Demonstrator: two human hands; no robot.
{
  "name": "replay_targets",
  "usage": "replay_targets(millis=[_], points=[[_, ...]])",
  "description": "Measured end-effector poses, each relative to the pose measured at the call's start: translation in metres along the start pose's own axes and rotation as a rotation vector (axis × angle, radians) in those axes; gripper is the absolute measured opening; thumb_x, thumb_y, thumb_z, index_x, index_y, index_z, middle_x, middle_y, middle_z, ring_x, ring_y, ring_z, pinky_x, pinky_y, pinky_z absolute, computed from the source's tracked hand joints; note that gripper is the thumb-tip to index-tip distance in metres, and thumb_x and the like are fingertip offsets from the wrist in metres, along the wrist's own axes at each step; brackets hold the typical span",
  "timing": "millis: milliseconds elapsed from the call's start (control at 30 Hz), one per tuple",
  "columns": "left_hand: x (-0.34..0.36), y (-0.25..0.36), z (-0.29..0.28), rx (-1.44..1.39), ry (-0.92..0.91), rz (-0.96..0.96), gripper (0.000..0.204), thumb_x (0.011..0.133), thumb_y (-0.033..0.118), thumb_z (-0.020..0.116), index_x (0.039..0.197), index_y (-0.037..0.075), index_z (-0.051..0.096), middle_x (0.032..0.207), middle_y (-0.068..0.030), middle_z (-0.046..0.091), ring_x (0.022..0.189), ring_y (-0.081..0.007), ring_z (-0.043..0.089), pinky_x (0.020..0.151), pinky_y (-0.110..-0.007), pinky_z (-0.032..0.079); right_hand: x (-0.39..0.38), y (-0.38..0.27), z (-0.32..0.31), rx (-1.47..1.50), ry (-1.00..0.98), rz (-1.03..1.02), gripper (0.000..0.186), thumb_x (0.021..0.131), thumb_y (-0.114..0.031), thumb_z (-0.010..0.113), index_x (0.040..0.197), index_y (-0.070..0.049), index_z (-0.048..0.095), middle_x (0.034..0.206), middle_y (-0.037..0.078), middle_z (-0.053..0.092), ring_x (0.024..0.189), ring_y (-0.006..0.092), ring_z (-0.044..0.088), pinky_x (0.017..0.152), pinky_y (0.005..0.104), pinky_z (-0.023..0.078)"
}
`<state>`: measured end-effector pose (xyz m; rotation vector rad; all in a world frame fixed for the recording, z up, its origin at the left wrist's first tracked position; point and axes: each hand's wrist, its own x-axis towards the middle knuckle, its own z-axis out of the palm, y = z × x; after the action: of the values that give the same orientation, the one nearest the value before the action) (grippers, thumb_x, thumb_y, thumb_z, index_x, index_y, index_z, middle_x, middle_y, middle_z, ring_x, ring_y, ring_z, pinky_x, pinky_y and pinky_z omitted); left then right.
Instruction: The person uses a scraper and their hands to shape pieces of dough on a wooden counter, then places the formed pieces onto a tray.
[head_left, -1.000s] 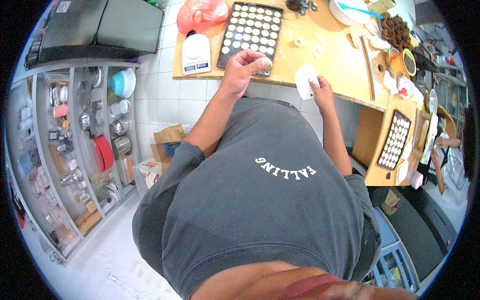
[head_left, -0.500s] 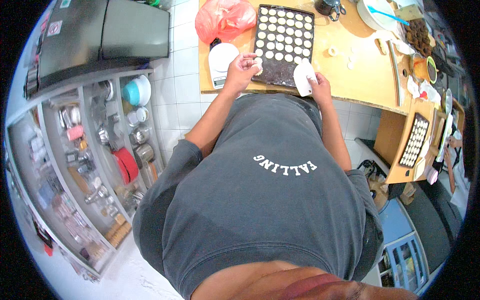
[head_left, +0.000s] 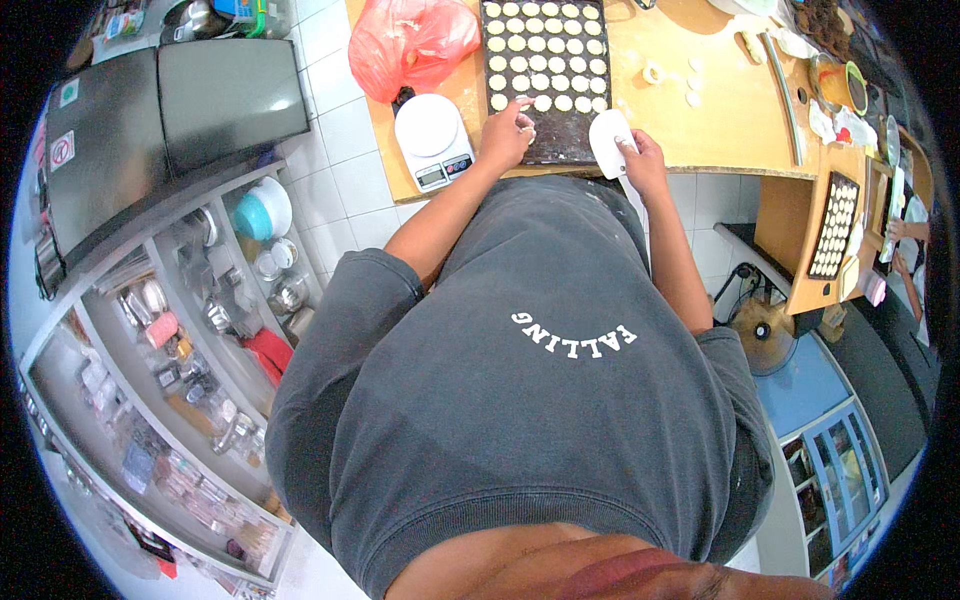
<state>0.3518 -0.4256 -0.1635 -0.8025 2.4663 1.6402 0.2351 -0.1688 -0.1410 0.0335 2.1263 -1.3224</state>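
Observation:
Rows of small pale dough rounds [head_left: 536, 63] lie on a dark baking tray [head_left: 560, 150], whose near end is bare apart from a pale dusting. Over the tray's near left corner is my left hand [head_left: 506, 137]. Its index finger reaches to a round in the nearest row, while the other fingers curl around a pale bit of dough, mostly hidden. My right hand [head_left: 644, 160] grips a white dough scraper [head_left: 607, 142] between thumb and fingers, at the tray's near right corner.
A white kitchen scale [head_left: 430, 125] stands left of the tray, below a red plastic bag [head_left: 410, 45]. On the wooden table [head_left: 700, 140] to the right lie a small ring [head_left: 653, 73] and loose rounds. Another filled tray [head_left: 833, 225] sits farther right, near another person's hands.
My left hand has extended its index finger onto the nearest row of dough rounds. The right hand still holds the scraper by the tray's corner. The whole view has shifted a little.

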Motion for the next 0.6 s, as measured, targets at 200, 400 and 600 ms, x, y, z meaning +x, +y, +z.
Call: replay_targets(millis=[200,400,600], points=[[0.017,-0.003,-0.001,0.288,-0.061,0.199,0.049,0.086,0.007,0.069,0.133,0.016,0.061,0.096,-0.011,0.076,0.087,-0.0326,0.073,0.083,-0.043,0.056,-0.012,0.004,0.009,-0.067,-0.009,0.027,0.023,0.097,-0.02,0.068,0.109,-0.001,0.07,0.087,0.007,0.072,0.066,0.0116,0.062,0.06,0.0307,0.05],[0.022,-0.018,0.001,0.319,-0.034,0.213,0.058,0.085,0.007,0.071,0.14,0.018,0.057,0.101,-0.0093,0.075,0.091,-0.028,0.072,0.09,-0.044,0.052,-0.014,0.021,0.014,-0.077,0.016,0.045,0.021,0.097,-0.02,0.069,0.106,-0.001,0.07,0.085,0.007,0.072,0.065,0.0122,0.062,0.06,0.0317,0.05],[0.027,-0.021,-0.001,0.378,0.007,0.353,0.07,0.084,0.007,0.072,0.149,0.018,0.049,0.122,-0.0107,0.066,0.11,-0.0259,0.065,0.098,-0.043,0.045,-0.014,0.016,0.02,-0.034,0.018,0.031,0.02,0.096,-0.02,0.069,0.105,-0.001,0.07,0.083,0.007,0.07,0.065,0.0119,0.061,0.06,0.0312,0.049]])
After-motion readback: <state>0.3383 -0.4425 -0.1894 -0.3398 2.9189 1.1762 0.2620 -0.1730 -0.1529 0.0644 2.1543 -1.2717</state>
